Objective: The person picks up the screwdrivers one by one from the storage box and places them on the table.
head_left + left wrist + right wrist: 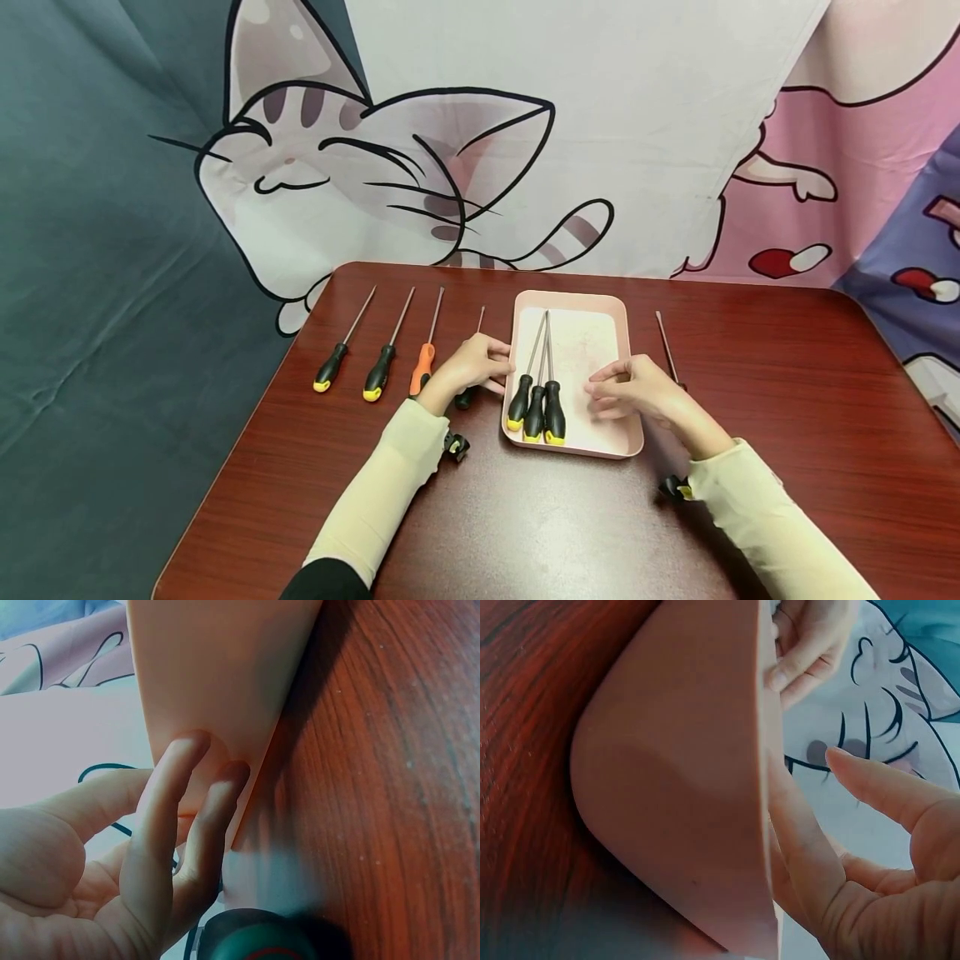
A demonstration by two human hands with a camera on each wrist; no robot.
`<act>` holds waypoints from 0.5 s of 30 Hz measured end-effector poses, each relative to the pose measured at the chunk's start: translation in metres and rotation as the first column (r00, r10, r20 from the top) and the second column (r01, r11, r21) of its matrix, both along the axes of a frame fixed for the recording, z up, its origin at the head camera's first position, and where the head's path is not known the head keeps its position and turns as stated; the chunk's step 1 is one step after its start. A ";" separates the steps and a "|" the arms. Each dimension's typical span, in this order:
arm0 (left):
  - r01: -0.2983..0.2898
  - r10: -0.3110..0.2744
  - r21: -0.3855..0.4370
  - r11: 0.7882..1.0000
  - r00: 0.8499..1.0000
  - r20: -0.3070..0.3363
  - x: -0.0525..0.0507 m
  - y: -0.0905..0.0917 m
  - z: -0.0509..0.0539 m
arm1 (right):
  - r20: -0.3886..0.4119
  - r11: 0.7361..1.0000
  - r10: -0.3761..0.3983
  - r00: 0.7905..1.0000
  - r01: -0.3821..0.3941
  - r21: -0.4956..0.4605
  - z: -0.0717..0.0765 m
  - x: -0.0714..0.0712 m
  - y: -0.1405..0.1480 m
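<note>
A shallow pink tray [567, 298] lies on the table with three black-and-yellow screwdrivers [553, 412] along its left half, shafts pointing away. At the tray's left wall, my left hand [474, 363] grips the edge; in the left wrist view two fingertips [193, 741] press the outer side, while the thumb reaches the rim. My right hand [637, 390] hovers over the tray's right half, fingers loosely bent and apart, holding nothing. In the right wrist view its fingers lie partly behind the pink wall [675, 772].
Left of the tray lie two black-and-yellow screwdrivers [379, 372], an orange one [424, 364] and a dark-handled one [465, 398] partly under my left hand. Another screwdriver [666, 343] lies to the right, its handle mostly hidden by my right hand. A cat-print cloth [480, 50] hangs behind the table.
</note>
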State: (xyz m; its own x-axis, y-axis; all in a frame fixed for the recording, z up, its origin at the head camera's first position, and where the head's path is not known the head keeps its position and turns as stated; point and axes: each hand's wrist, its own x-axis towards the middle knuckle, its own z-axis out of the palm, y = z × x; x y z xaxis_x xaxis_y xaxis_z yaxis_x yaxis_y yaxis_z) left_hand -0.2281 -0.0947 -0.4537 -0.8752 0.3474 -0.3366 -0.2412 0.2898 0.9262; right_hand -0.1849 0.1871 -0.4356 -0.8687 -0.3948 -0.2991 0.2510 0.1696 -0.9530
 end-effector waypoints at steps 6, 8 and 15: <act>0.008 -0.008 0.000 1.000 1.000 -0.007 0.000 0.000 0.000 | 0.018 1.000 0.012 1.000 -0.012 -0.003 -0.007 0.000 -0.009; 0.010 -0.010 0.001 1.000 1.000 -0.008 0.000 0.000 0.000 | 0.016 1.000 0.019 1.000 -0.019 0.007 -0.008 -0.001 -0.011; 0.019 -0.019 0.009 1.000 1.000 -0.008 0.000 -0.001 0.001 | 0.021 0.999 0.021 1.000 -0.022 0.043 -0.012 0.000 -0.017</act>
State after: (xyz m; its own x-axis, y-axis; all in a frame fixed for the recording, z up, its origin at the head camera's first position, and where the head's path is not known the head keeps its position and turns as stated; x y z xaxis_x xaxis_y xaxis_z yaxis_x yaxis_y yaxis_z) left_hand -0.2276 -0.0952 -0.4523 -0.8712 0.3667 -0.3263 -0.2281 0.2862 0.9306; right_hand -0.1851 0.1704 -0.4476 -0.8537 -0.3994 -0.3343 0.2666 0.2162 -0.9392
